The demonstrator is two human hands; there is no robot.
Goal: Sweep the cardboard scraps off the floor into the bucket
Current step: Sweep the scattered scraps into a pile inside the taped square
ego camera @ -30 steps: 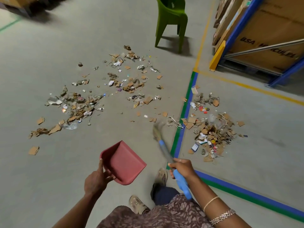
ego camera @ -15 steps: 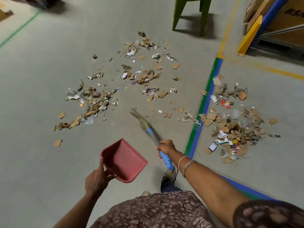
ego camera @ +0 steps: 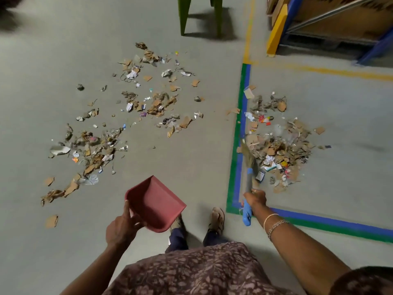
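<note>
Cardboard scraps mixed with paper and foil litter the grey floor. One dense pile (ego camera: 280, 150) lies right of the green and blue tape; looser scatter (ego camera: 153, 99) and a second patch (ego camera: 89, 150) spread to the left. My right hand (ego camera: 255, 198) grips the blue handle of a small broom (ego camera: 247, 167), whose bristles touch the left edge of the dense pile. My left hand (ego camera: 122, 227) holds a red dustpan (ego camera: 155, 204) above the floor, its mouth pointing away from me. No bucket is in view.
Green chair legs (ego camera: 200, 15) stand at the top centre. A blue and yellow rack (ego camera: 280, 28) with cardboard boxes fills the top right. Green and blue floor tape (ego camera: 239, 145) forms a corner near my feet (ego camera: 217, 218).
My right hand swung the broom from the left of the tape over to the right, onto the edge of the dense pile. The dustpan stayed about where it was.
</note>
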